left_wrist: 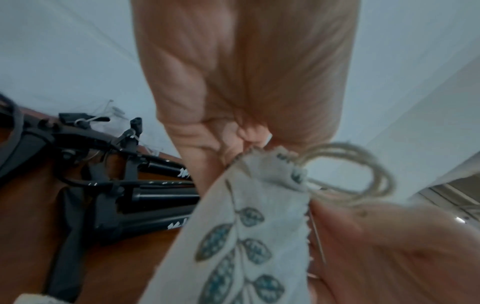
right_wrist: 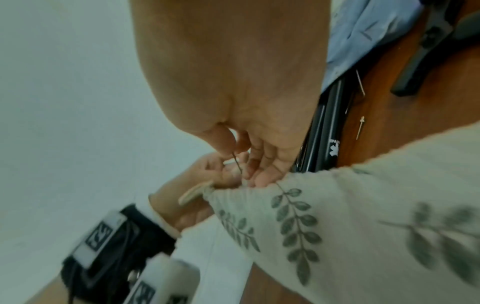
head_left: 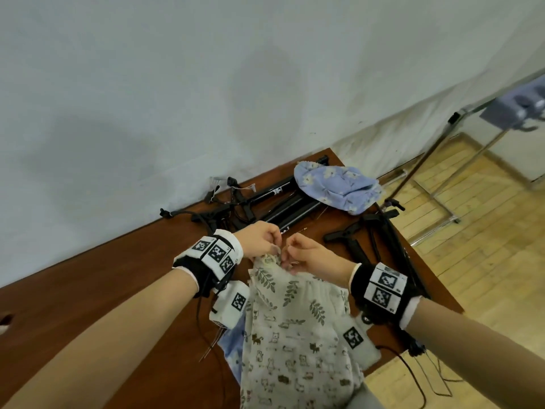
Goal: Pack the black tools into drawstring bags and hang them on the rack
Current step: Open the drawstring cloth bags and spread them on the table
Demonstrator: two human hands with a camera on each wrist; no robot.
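Note:
I hold a cream leaf-print drawstring bag (head_left: 290, 293) up over the brown table (head_left: 103, 276). My left hand (head_left: 261, 242) pinches the gathered top corner of the leaf-print bag (left_wrist: 241, 232), where a beige cord loop (left_wrist: 363, 170) sticks out. My right hand (head_left: 306, 255) pinches a thin drawstring (right_wrist: 55, 163) at the bag's mouth (right_wrist: 298, 205). Black tools (head_left: 271, 203) lie in a pile at the table's far edge, and more black tools (head_left: 374, 240) lie to the right. A metal rack (head_left: 436, 160) stands on the floor at the right.
A blue floral bag (head_left: 336, 185) lies crumpled on the tools at the back right. A cat-print bag (head_left: 292, 358) hangs over the near table edge. A lilac bag (head_left: 513, 109) hangs on the rack's top rail. The white wall runs close behind the table.

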